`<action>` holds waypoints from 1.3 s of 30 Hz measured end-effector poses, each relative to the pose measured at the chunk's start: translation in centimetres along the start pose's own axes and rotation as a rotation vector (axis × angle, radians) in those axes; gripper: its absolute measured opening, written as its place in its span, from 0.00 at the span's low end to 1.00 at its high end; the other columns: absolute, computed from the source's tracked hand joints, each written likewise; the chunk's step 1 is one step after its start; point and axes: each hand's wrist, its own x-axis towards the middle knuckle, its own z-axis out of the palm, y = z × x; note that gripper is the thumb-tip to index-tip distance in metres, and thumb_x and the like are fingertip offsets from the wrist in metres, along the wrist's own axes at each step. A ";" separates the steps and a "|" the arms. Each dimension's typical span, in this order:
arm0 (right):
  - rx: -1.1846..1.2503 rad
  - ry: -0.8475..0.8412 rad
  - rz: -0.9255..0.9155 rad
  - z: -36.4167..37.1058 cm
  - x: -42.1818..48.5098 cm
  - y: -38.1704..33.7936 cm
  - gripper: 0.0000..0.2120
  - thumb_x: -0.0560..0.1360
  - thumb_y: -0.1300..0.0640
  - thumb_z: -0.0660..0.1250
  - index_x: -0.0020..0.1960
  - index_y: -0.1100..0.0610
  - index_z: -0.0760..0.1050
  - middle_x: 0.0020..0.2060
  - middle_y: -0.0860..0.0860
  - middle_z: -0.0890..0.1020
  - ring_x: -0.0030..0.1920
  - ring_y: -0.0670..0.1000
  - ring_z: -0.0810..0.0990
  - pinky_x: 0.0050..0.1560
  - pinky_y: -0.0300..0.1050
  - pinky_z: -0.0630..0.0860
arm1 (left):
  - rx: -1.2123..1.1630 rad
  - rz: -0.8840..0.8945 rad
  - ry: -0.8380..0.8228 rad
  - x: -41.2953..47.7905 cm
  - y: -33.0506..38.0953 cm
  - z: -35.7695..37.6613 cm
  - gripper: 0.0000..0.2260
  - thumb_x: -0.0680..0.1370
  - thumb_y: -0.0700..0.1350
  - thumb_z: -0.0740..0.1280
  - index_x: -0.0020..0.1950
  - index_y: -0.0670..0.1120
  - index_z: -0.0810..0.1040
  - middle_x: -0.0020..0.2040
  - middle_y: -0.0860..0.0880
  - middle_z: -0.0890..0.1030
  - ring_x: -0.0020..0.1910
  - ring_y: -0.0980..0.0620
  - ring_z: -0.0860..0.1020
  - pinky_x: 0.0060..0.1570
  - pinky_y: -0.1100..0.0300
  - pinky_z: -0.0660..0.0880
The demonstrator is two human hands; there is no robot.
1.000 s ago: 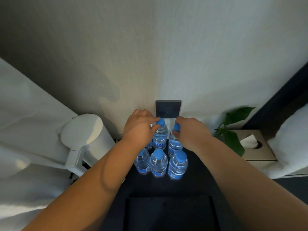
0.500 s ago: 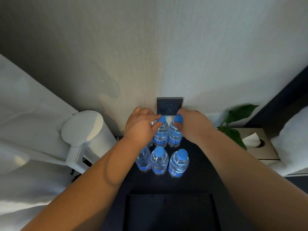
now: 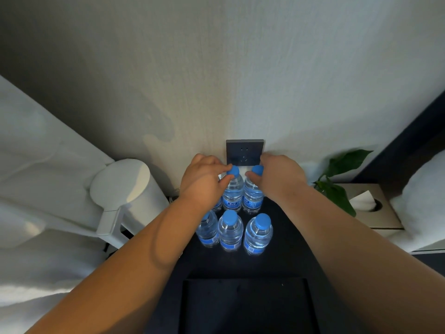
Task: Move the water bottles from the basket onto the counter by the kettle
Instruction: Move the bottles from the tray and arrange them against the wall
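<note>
Several clear water bottles with blue caps stand upright in two rows on the dark counter (image 3: 284,259). My left hand (image 3: 202,182) pinches the cap of the back middle bottle (image 3: 232,194). My right hand (image 3: 277,177) grips the neck of the back right bottle (image 3: 251,196). Both held bottles stand side by side, touching, just below the wall socket (image 3: 244,151). Another back bottle is mostly hidden under my left hand. The front row holds three bottles, the middle one (image 3: 230,231) in plain view. The white kettle (image 3: 127,189) stands left of them.
A dark rectangular tray or basket (image 3: 245,307) lies at the counter's near edge. A green plant (image 3: 342,179) and a tissue box (image 3: 370,206) stand to the right. White bedding fills the left side, and a white pillow lies far right.
The right-hand bottle has moved left and back until it stands against the left-hand bottle. Both hands have shifted slightly toward the wall.
</note>
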 end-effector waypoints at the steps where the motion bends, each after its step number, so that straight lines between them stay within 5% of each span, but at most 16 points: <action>1: -0.006 -0.004 0.014 0.0 -0.1 -0.1 0.23 0.79 0.35 0.66 0.61 0.53 0.76 0.49 0.52 0.82 0.50 0.54 0.81 0.43 0.47 0.74 | -0.002 -0.001 -0.005 0.0 0.0 0.0 0.13 0.79 0.52 0.73 0.62 0.51 0.86 0.53 0.52 0.84 0.57 0.48 0.73 0.51 0.55 0.75; 8: 0.049 -0.020 -0.007 0.0 -0.6 0.1 0.15 0.81 0.43 0.67 0.59 0.53 0.77 0.50 0.53 0.83 0.46 0.53 0.79 0.42 0.47 0.75 | -0.027 -0.013 -0.012 0.0 0.1 0.0 0.13 0.79 0.51 0.74 0.62 0.50 0.86 0.53 0.51 0.84 0.58 0.48 0.73 0.52 0.56 0.73; 14: -0.013 -0.022 0.014 0.1 -0.2 -0.2 0.23 0.82 0.37 0.64 0.62 0.56 0.76 0.53 0.54 0.82 0.53 0.56 0.81 0.44 0.48 0.72 | -0.026 -0.013 0.001 0.0 0.1 0.2 0.12 0.78 0.51 0.74 0.61 0.50 0.87 0.53 0.51 0.85 0.58 0.48 0.73 0.51 0.56 0.73; 21: 0.099 -0.013 0.021 0.1 -0.8 0.3 0.17 0.81 0.41 0.67 0.59 0.54 0.78 0.50 0.53 0.83 0.49 0.55 0.81 0.47 0.51 0.80 | -0.027 -0.023 -0.004 0.1 0.0 0.3 0.13 0.79 0.51 0.74 0.62 0.51 0.86 0.54 0.51 0.84 0.58 0.48 0.73 0.51 0.58 0.72; 39: 0.133 0.008 0.073 0.5 -0.8 0.2 0.20 0.79 0.37 0.68 0.57 0.52 0.76 0.43 0.50 0.79 0.44 0.53 0.80 0.41 0.48 0.76 | -0.045 -0.042 -0.011 0.2 0.1 0.2 0.13 0.78 0.52 0.74 0.61 0.51 0.86 0.53 0.52 0.84 0.58 0.49 0.73 0.51 0.58 0.71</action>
